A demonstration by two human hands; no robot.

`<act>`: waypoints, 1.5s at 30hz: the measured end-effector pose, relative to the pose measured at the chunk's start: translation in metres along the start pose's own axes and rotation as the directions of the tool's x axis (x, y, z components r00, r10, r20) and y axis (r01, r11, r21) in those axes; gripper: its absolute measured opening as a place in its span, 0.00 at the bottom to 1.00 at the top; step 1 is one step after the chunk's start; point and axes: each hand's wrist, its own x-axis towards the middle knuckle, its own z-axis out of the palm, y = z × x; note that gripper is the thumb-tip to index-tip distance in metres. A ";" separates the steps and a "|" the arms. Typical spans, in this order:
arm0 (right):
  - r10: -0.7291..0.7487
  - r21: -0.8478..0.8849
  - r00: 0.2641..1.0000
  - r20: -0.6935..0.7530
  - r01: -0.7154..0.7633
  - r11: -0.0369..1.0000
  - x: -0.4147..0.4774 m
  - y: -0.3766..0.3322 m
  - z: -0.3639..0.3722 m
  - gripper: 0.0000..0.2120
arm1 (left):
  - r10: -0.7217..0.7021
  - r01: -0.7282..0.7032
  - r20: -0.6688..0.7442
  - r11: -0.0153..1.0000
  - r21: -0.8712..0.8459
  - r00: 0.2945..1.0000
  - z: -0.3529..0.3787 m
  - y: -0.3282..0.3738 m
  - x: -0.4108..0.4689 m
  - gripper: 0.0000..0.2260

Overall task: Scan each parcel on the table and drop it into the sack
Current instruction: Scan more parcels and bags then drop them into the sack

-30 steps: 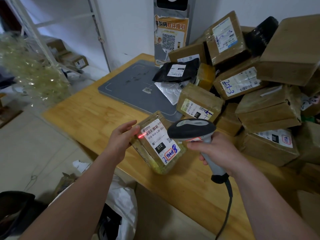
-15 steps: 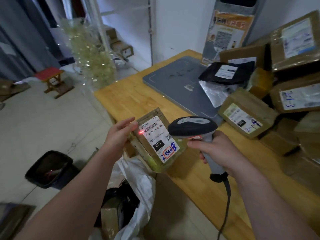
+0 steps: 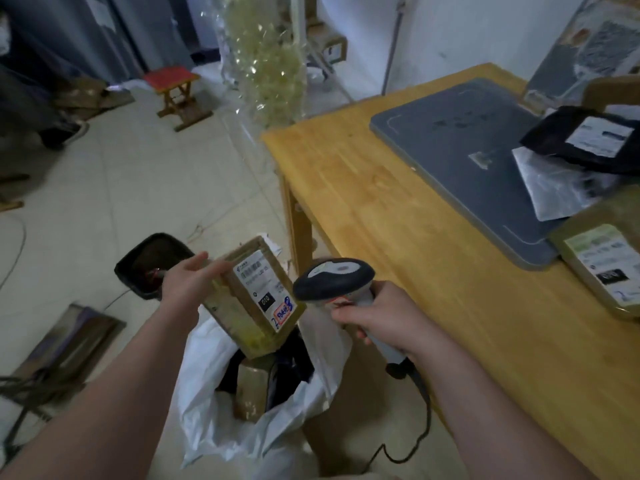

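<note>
Gaping just below the person's forearms, a white sack (image 3: 207, 393) stands on the floor beside the near corner of the wooden table (image 3: 398, 237). A brown box (image 3: 251, 386) and something dark lie inside it. Right above its mouth the left hand (image 3: 187, 289) holds the parcel (image 3: 256, 299) in the air, tilted, with its white label turned upward. The fingers lie close together along the parcel's upper left edge and grip it there; how the thumb sits I cannot tell. Just to the right, clear of the parcel, the right hand (image 3: 384, 320) has its fingers curled round the handle of the scanner (image 3: 334, 280), forefinger tucked under the head. A black cable (image 3: 420, 427) drops from the handle's end toward the floor.

Farther along the table lies a flat grey pad (image 3: 460, 157). A black mailer (image 3: 588, 140) and a silver mailer (image 3: 554, 192) overlap its right side, and a labelled box (image 3: 602, 261) rests at its near right corner.

Out on the tiled floor, just beyond the left hand, sits a black bin (image 3: 152, 261). Well past it stands a small red-topped stool (image 3: 173, 88). A tall clear bag (image 3: 266, 64) of pale yellow stuff stands by the table's far left corner.
</note>
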 end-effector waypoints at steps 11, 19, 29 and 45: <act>0.339 0.085 0.941 -0.004 -0.338 0.937 0.118 0.069 0.091 0.10 | -0.409 0.423 -0.132 0.900 0.106 0.903 -0.009 -0.146 0.060 0.15; 0.443 0.141 0.897 0.002 -0.438 0.888 0.207 0.147 0.140 0.24 | -0.510 0.517 -0.090 0.853 0.069 0.855 0.023 -0.232 0.096 0.22; 0.404 -0.208 0.911 -0.083 -0.412 0.887 0.283 0.212 0.164 0.26 | 0.071 -0.036 -0.043 0.837 0.546 0.997 0.058 -0.273 0.159 0.35; 0.359 0.052 0.926 -0.117 -0.356 0.933 0.285 0.182 0.138 0.16 | -0.364 -0.270 0.375 0.309 0.912 0.852 0.080 -0.272 0.188 0.32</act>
